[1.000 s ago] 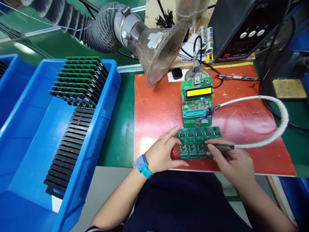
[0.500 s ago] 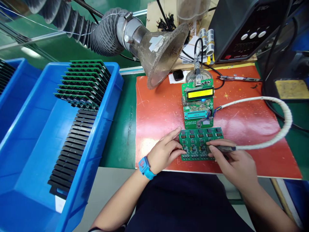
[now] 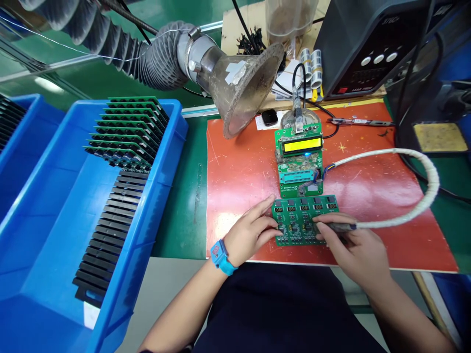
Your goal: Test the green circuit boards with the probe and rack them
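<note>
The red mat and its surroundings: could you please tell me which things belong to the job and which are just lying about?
In use: circuit board; probe, in the right hand; white cable; lit-screen board.

Apparently lying about: small black gadget; pen-like tool; white rolls; yellow pad.

Probe (image 3: 343, 227) apparently against circuit board (image 3: 299, 229)

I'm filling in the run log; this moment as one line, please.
left hand: touching circuit board, left end; right hand: holding corded tool; display: lit yellow; blue bin: green boards inside
</note>
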